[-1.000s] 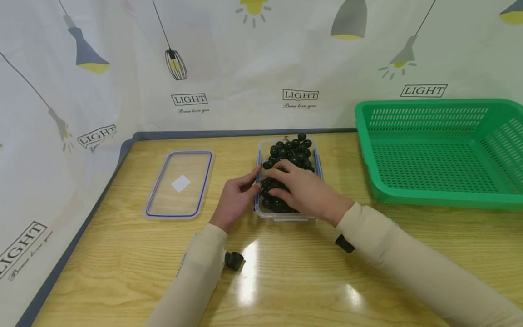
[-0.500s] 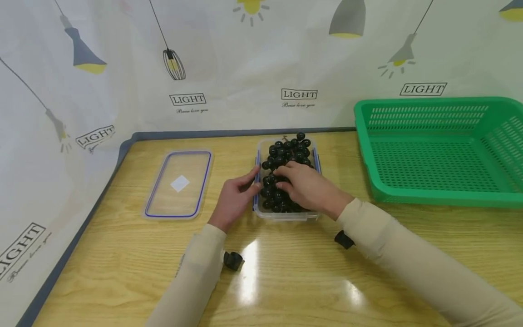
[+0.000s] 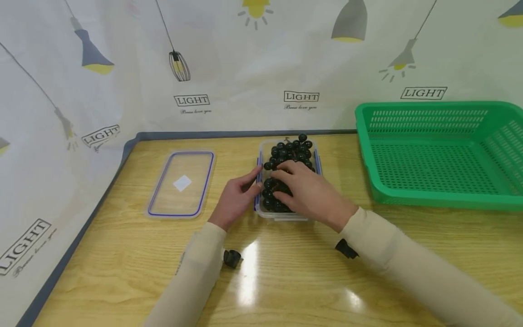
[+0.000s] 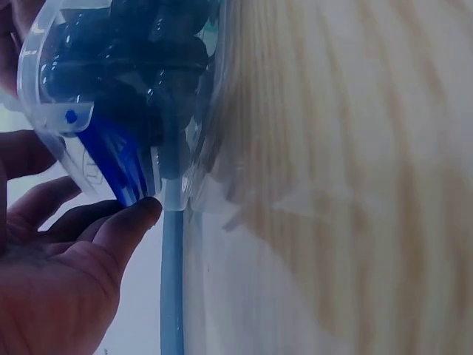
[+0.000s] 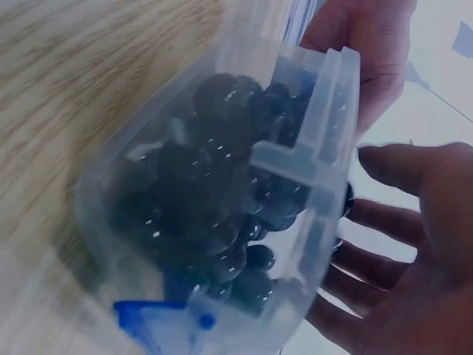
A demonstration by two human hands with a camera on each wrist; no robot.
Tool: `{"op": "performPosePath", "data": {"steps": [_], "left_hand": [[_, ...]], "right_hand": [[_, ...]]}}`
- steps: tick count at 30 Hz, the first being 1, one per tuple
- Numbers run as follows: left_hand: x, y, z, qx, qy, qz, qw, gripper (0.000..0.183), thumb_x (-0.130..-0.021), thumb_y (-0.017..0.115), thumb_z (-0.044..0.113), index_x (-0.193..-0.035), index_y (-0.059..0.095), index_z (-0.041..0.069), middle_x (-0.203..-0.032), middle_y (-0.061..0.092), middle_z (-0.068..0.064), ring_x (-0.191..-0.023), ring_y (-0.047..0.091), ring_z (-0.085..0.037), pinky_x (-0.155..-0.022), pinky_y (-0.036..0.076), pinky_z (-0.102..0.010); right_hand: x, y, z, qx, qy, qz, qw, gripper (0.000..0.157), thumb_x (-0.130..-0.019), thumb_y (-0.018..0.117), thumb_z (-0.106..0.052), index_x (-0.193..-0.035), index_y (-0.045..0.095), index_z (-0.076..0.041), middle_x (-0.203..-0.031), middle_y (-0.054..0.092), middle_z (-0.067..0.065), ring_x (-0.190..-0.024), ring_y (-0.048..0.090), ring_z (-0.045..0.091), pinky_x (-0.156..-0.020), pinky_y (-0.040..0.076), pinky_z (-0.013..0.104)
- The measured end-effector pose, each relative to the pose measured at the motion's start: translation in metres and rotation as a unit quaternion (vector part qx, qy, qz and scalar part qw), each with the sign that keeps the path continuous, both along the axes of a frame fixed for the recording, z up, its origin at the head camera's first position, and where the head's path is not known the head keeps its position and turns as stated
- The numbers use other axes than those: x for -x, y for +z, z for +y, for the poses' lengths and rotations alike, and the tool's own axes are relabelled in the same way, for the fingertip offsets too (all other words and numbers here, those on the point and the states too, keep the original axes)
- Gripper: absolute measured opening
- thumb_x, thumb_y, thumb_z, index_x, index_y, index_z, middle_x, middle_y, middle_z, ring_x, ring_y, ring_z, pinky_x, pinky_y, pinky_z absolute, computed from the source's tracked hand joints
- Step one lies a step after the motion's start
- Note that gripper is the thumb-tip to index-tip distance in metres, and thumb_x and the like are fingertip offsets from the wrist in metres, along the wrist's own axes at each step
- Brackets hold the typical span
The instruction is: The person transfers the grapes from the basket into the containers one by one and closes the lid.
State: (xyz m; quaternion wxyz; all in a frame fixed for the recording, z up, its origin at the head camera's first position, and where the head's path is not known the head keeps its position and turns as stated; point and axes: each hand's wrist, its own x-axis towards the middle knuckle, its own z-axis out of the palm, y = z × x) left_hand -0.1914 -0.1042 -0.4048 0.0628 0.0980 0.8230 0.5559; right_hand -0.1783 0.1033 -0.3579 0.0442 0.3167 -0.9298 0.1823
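Note:
A clear plastic food container point(image 3: 286, 215) with blue-trimmed side latches stands at the middle of the table, filled with dark grapes point(image 3: 289, 148). My left hand point(image 3: 235, 199) touches its left side with index finger and thumb. In the left wrist view, the thumb meets the tip of a hanging blue latch point(image 4: 118, 159). From the right, my right hand point(image 3: 312, 190) reaches over the rim and rests on the front grapes, fingers and thumb spread apart. The right wrist view has its fingers point(image 5: 377, 262) reaching over the rim onto grapes. My right hand hides part of the bunch.
A clear lid point(image 3: 181, 184) with a blue seal and a white label lies flat to the left. To the right stands a large green plastic basket point(image 3: 372, 179). A white printed sheet point(image 3: 245, 63) hangs behind the table's far edge.
The right hand's fingers drew back a little to the right across the grapes, then spread over them again. My left hand stays at the container's side.

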Motion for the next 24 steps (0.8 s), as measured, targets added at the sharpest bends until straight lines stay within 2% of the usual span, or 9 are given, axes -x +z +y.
{"op": "performPosePath", "data": {"steps": [4,6,9,12,14,18,21,23,24], "left_hand": [[0.000,0.006,-0.011,0.018,-0.010,0.012,0.9997,0.047,-0.103,0.053,0.023,-0.148,0.044,0.013,-0.148,0.045,-0.003,-0.125,0.053,-0.022,-0.103,0.044,-0.035],[0.002,0.012,-0.026,0.030,-0.010,0.028,0.9991,0.048,-0.103,0.052,0.024,-0.148,0.043,0.010,-0.148,0.044,-0.004,-0.127,0.051,-0.025,-0.105,0.042,-0.037],[0.004,0.025,-0.059,0.050,0.003,0.045,0.9977,0.049,-0.104,0.051,0.027,-0.148,0.042,0.008,-0.149,0.043,-0.007,-0.133,0.045,-0.026,-0.109,0.037,-0.040],[0.005,0.039,-0.098,0.079,0.034,0.039,0.9955,0.052,-0.105,0.048,0.034,-0.150,0.041,0.010,-0.152,0.039,-0.008,-0.139,0.035,-0.027,-0.113,0.030,-0.046],[0.005,0.048,-0.122,0.101,0.058,0.021,0.9930,0.056,-0.104,0.045,0.041,-0.151,0.038,0.011,-0.155,0.035,-0.009,-0.141,0.030,-0.030,-0.113,0.027,-0.052],[0.007,0.061,-0.169,0.147,0.091,-0.031,0.9844,0.069,-0.102,0.038,0.055,-0.155,0.029,0.011,-0.158,0.025,-0.014,-0.142,0.023,-0.040,-0.112,0.022,-0.060],[0.014,0.059,-0.193,0.159,0.097,-0.076,0.9795,0.077,-0.100,0.035,0.060,-0.156,0.022,0.009,-0.159,0.018,-0.019,-0.141,0.022,-0.046,-0.112,0.021,-0.061],[0.018,0.052,-0.203,0.161,0.092,-0.112,0.9764,0.083,-0.098,0.034,0.064,-0.157,0.016,0.008,-0.160,0.012,-0.021,-0.141,0.018,-0.048,-0.112,0.019,-0.061],[0.020,0.049,-0.208,0.156,0.088,-0.128,0.9754,0.085,-0.098,0.034,0.064,-0.157,0.013,0.007,-0.160,0.009,-0.023,-0.141,0.016,-0.049,-0.113,0.018,-0.061]], "right_hand": [[-0.002,0.003,-0.011,0.069,-0.007,0.042,0.997,0.039,-0.098,0.062,-0.022,-0.132,0.059,-0.003,-0.134,0.052,0.015,-0.127,0.046,0.029,-0.104,0.042,0.043],[-0.005,0.009,-0.025,0.107,-0.012,0.038,0.994,0.038,-0.098,0.059,-0.019,-0.133,0.058,-0.001,-0.136,0.052,0.015,-0.132,0.041,0.030,-0.109,0.037,0.043],[-0.012,0.018,-0.054,0.147,-0.022,-0.016,0.989,0.045,-0.100,0.054,-0.022,-0.140,0.051,-0.003,-0.144,0.047,0.013,-0.141,0.029,0.028,-0.115,0.026,0.042],[-0.019,0.026,-0.085,0.180,-0.041,-0.115,0.976,0.058,-0.102,0.050,-0.032,-0.152,0.034,-0.006,-0.156,0.031,0.011,-0.147,0.014,0.023,-0.118,0.015,0.039],[-0.021,0.029,-0.104,0.217,-0.052,-0.188,0.956,0.067,-0.103,0.047,-0.038,-0.156,0.021,-0.006,-0.161,0.018,0.010,-0.148,0.008,0.021,-0.118,0.011,0.037],[-0.015,0.028,-0.140,0.299,-0.082,-0.319,0.896,0.076,-0.104,0.040,-0.044,-0.157,0.002,-0.005,-0.163,0.001,0.010,-0.147,0.001,0.019,-0.118,0.007,0.033],[-0.006,0.018,-0.160,0.347,-0.123,-0.385,0.846,0.075,-0.104,0.037,-0.044,-0.157,0.000,-0.004,-0.163,-0.001,0.009,-0.147,0.002,0.021,-0.118,0.007,0.034],[0.000,0.007,-0.170,0.366,-0.149,-0.404,0.825,0.073,-0.104,0.036,-0.042,-0.157,0.004,-0.002,-0.163,0.002,0.010,-0.147,0.004,0.023,-0.118,0.008,0.034],[0.003,0.000,-0.174,0.371,-0.158,-0.409,0.819,0.072,-0.105,0.036,-0.041,-0.157,0.005,-0.001,-0.163,0.004,0.011,-0.147,0.005,0.024,-0.118,0.008,0.034]]}}
